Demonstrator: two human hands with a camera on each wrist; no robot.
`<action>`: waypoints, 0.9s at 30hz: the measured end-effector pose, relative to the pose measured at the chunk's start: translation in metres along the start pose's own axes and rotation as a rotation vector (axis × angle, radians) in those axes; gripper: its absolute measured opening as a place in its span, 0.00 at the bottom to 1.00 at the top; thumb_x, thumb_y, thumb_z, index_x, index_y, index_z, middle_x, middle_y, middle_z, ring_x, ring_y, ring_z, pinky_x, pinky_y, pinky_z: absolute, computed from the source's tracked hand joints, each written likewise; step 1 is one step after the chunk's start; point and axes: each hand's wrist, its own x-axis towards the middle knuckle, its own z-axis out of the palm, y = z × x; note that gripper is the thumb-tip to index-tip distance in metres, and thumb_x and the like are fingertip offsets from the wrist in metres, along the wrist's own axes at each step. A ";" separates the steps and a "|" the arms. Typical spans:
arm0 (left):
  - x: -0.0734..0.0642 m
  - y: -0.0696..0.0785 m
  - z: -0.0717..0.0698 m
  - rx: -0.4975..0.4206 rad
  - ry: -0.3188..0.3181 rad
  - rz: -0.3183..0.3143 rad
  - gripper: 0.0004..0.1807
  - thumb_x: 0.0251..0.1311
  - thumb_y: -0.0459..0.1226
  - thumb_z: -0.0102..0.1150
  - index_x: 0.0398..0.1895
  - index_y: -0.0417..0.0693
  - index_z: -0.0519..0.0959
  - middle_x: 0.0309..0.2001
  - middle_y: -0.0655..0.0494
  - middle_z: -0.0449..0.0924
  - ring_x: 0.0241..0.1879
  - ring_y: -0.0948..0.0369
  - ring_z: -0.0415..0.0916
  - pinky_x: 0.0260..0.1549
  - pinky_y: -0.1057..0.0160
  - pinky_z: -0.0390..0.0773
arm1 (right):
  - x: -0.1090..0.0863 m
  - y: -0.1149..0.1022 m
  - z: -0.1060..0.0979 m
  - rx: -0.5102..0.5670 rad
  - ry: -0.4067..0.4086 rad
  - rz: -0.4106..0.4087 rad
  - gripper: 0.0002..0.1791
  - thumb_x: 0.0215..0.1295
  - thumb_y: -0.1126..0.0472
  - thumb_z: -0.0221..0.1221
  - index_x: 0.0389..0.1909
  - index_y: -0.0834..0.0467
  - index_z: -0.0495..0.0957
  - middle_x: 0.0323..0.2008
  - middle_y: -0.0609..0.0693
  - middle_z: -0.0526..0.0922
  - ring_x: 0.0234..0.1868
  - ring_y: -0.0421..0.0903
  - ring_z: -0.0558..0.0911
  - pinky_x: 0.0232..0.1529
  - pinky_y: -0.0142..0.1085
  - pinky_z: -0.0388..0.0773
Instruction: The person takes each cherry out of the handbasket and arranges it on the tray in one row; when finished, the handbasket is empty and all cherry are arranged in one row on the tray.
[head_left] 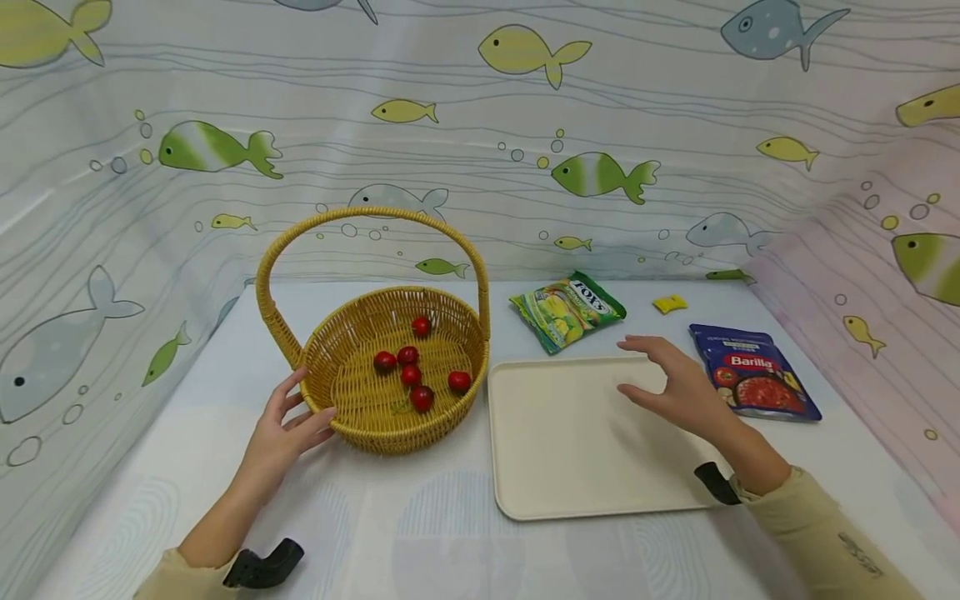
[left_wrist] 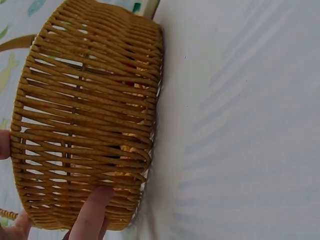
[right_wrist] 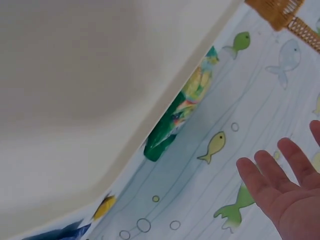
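Several red cherries lie inside a round wicker basket with a tall arched handle, left of centre in the head view. My left hand holds the basket's near left side, the thumb at the rim. In the left wrist view, a fingertip presses on the woven outer wall. My right hand hovers over a cream tray, fingers and thumb spread apart with nothing between them. The right wrist view shows its fingers extended.
Behind the tray lie a green Fox's candy bag and a small yellow wrapped candy. A blue Barilla pouch is at the tray's right. Fish-printed sheeting walls the table's back and sides.
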 end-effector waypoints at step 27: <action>-0.001 -0.002 0.001 0.016 0.018 0.008 0.46 0.63 0.39 0.56 0.74 0.55 0.36 0.66 0.33 0.43 0.61 0.41 0.58 0.42 0.63 0.79 | 0.038 -0.040 0.046 0.168 -0.018 -0.124 0.29 0.50 0.64 0.69 0.55 0.61 0.72 0.56 0.57 0.73 0.59 0.51 0.69 0.57 0.49 0.69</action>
